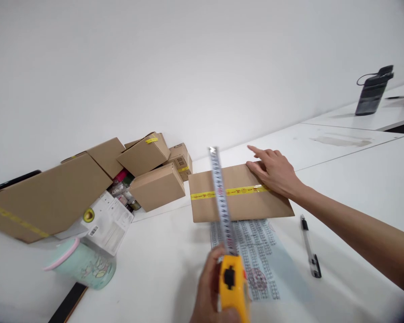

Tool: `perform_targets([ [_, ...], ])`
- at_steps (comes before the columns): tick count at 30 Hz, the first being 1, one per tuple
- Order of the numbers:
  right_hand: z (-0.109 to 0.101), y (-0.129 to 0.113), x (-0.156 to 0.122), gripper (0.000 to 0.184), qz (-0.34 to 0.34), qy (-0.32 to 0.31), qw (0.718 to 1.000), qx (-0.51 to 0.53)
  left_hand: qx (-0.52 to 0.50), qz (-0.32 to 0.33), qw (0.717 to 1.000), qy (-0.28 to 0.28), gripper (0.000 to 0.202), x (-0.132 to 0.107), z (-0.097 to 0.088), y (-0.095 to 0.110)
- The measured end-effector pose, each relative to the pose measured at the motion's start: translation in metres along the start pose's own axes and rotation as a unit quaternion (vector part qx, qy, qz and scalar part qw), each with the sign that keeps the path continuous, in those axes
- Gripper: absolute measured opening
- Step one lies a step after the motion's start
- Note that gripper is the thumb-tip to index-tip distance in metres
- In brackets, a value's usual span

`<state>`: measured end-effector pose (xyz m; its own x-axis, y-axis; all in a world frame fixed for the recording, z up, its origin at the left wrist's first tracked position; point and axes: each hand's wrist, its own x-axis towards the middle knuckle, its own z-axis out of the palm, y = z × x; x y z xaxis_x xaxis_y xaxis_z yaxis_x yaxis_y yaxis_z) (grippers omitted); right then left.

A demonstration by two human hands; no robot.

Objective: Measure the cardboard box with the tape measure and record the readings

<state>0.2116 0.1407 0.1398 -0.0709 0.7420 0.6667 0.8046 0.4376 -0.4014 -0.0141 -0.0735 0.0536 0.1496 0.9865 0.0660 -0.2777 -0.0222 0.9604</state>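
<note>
My left hand (207, 287) is closed around a yellow tape measure (233, 285) at the bottom middle of the head view. Its metal blade (221, 197) sticks out away from me and crosses over the left part of a cardboard box (242, 208), past the far edge. Yellow printed tape runs along the box. My right hand (272, 170) grips the box's far right corner, thumb on the face and index finger stretched out past the edge. Under the box's near side lies a printed sheet (261, 264), partly hidden; a black-capped pen (310, 246) is to its right.
Several cardboard boxes (157, 186) are piled at the left back, beside a large one (50, 193). In front of them are a white package (109, 224) and a mint tumbler (87, 264). A dark water bottle (373, 94) stands far right, near the wall.
</note>
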Motion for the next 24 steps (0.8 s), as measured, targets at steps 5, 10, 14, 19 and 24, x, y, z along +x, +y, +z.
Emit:
perform_targets([
  [5, -0.013, 0.003, -0.025, 0.085, 0.197, -0.055, 0.973, 0.104, 0.086, 0.092, 0.975, 0.183, 0.074, 0.009, -0.039, 0.048],
  [10, -0.023, 0.004, -0.052, 0.062, 0.237, -0.075, 0.942, 0.224, 0.084, 0.022, 0.983, 0.164, 0.069, 0.032, -0.057, 0.043],
  [14, -0.013, 0.004, -0.077, 0.055, 0.182, -0.022, 0.940, 0.288, 0.100, 0.060, 0.980, 0.159, 0.067, 0.045, -0.061, 0.034],
  [19, 0.028, 0.021, -0.099, 0.051, 0.156, -0.007, 0.940, 0.305, 0.139, 0.049, 0.979, 0.142, 0.061, 0.064, -0.067, 0.028],
  [24, 0.037, 0.024, -0.106, 0.049, 0.132, -0.028, 0.948, 0.288, 0.170, 0.020, 0.975, 0.142, 0.057, 0.057, -0.072, 0.031],
])
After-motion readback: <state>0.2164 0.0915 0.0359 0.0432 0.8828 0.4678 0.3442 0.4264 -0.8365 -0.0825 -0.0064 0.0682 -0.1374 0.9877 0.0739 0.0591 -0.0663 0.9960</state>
